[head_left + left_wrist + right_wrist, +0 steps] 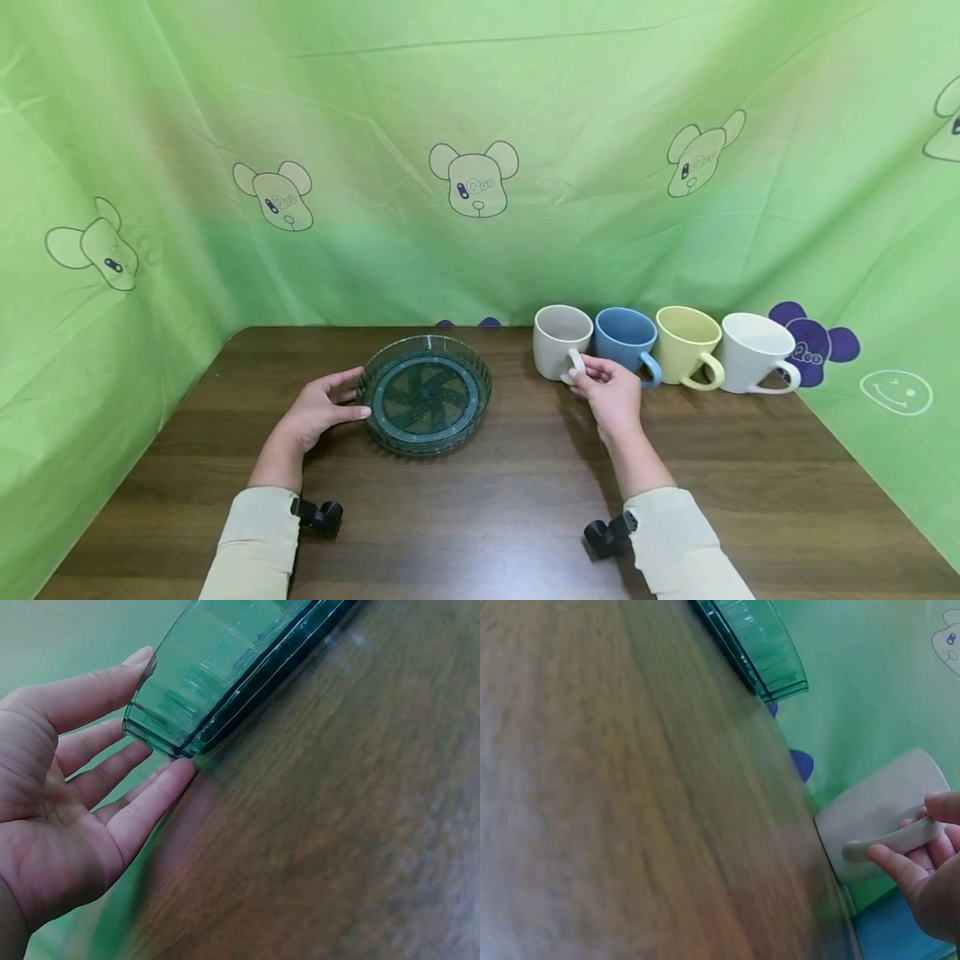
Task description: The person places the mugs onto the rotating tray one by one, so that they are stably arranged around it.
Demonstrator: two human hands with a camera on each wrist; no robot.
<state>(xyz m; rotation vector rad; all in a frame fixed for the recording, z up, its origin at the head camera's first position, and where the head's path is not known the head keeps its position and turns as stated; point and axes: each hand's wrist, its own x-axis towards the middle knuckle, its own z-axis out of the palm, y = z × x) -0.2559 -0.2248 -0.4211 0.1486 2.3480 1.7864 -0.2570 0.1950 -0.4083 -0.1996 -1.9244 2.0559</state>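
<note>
In the head view, a round green see-through dish (477, 417) with ribbed walls stands on the table at centre left. My left hand (321, 408) holds its left edge, thumb on the near side and fingers farther back; the left wrist view shows the thumb (112, 686) against the glassy wall (169, 682). To the right, my right hand (611, 396) pinches the handle of a light grey mug (555, 350). That mug is upright, leftmost in a row, and in the right wrist view its base (829, 844) meets the tabletop.
Right of the grey mug, a blue mug (624, 333), a yellow mug (686, 342) and a white mug (750, 354) stand close together, handles toward the near right. A green printed cloth (375, 250) hangs behind the brown wooden table (465, 525).
</note>
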